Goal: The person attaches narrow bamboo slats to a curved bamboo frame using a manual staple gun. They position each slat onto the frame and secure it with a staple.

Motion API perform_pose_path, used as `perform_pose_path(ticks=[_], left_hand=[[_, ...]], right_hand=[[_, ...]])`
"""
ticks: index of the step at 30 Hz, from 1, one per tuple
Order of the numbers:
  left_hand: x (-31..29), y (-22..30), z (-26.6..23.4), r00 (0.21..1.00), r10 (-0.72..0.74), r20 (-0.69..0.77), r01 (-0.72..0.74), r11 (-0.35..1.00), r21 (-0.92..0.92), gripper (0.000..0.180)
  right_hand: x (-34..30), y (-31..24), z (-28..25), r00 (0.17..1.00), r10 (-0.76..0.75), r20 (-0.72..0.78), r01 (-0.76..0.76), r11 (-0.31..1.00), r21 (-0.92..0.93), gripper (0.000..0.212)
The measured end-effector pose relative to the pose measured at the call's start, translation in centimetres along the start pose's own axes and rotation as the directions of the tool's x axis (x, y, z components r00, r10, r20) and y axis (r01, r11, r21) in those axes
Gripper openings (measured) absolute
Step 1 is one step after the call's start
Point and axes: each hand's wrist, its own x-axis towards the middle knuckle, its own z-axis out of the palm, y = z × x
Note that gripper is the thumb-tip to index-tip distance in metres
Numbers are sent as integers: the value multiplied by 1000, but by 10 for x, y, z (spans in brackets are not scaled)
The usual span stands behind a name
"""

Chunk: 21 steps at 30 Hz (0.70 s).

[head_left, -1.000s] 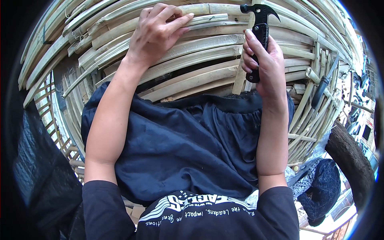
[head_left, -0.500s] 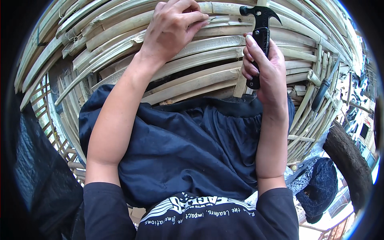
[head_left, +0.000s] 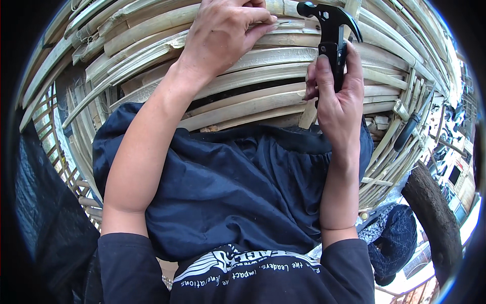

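My right hand [head_left: 338, 101] is wrapped round the dark handle of a small black claw hammer [head_left: 331, 25]. The hammer stands head up, its round face to the left and its curved claw to the right. At the top of the view, my left hand [head_left: 220, 38] rests over the split bamboo strips [head_left: 273, 60], thumb and fingers pinched together. A thin greyish sliver shows just past those fingertips, too small to name. The hammer head is a short way right of the left fingertips, apart from them. Part of the left fingers is cut off by the upper edge.
Dark blue cloth [head_left: 238, 187] covers my lap below the strips. A dark-handled knife [head_left: 407, 131] is stuck among bamboo strips at the right. Beyond it are a thick brown log [head_left: 433, 218] and a dark patterned bundle [head_left: 397, 238]. Black sheeting [head_left: 50, 202] hangs at the left.
My right hand has turned the hammer a little, its claw now reaching further right and lower. The left hand has shifted slightly to the right, still pinched. The whole view has shifted a little.
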Motion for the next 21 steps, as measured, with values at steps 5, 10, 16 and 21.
perform_pose_path(ticks=[5, 10, 16, 21], left_hand=[[1, -1, 1, 1000, 18, -1, -18, 1000, 3, 8], [1, 5, -1, 1000, -8, 16, 9, 1000, -8, 7], [-1, 0, 0, 1000, 17, 23, -18, 999, 46, 8], [-3, -2, 5, 1000, 27, -2, -27, 1000, 16, 9]], right_hand=[[-1, 0, -3, 986, -166, -33, 146, 932, -332, 32], [-4, 4, -1, 915, -388, -110, 356, 905, -232, 25], [-11, -4, 4, 953, -303, -11, 258, 829, -496, 29], [-13, 1, 5, 934, -349, -73, 272, 830, -486, 34]])
